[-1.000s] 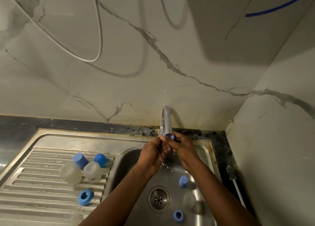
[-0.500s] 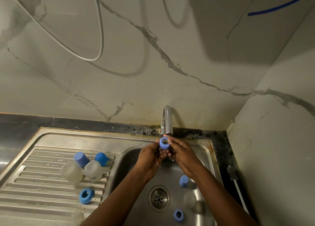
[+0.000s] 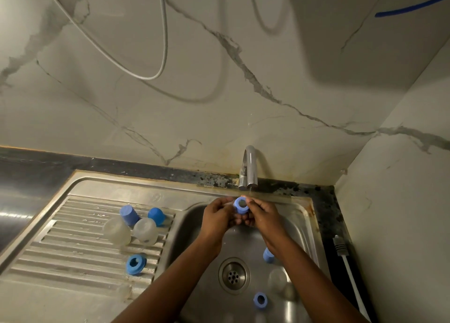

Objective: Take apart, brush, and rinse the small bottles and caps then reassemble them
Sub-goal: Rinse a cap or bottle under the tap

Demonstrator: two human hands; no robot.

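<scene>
Under the tap (image 3: 248,169), at the far side of the sink (image 3: 187,227), a blue ring cap (image 3: 241,205) is held between both hands with its open hole turned up toward the camera. The left hand (image 3: 219,216) has its grip closed on the cap's left side, fingers curled in. The right hand (image 3: 264,215) pinches the right side, so each grip is nearly shut with only the cap between them. A thin stream seems to fall from the spout just beyond it.

The cap looks small, light and stiff, probably plastic. Wet, it is likely slippery, and a loose pinch could let it pop into the basin. The outer wall of the ring is the sensible hold, thumb against fingers on opposite sides, leaving the hole free for water to run through. It should bear firm pressure.

On the draining board (image 3: 73,257) to the left lie two clear bottles (image 3: 145,231), two blue caps (image 3: 129,215) just beyond them, and another blue ring (image 3: 135,264) nearer. In the basin a loose blue cap (image 3: 267,255) lies right of the drain (image 3: 234,275). The bottles look thin-walled and light, apt to roll on the ribs, so they are best grasped round the body.
</scene>
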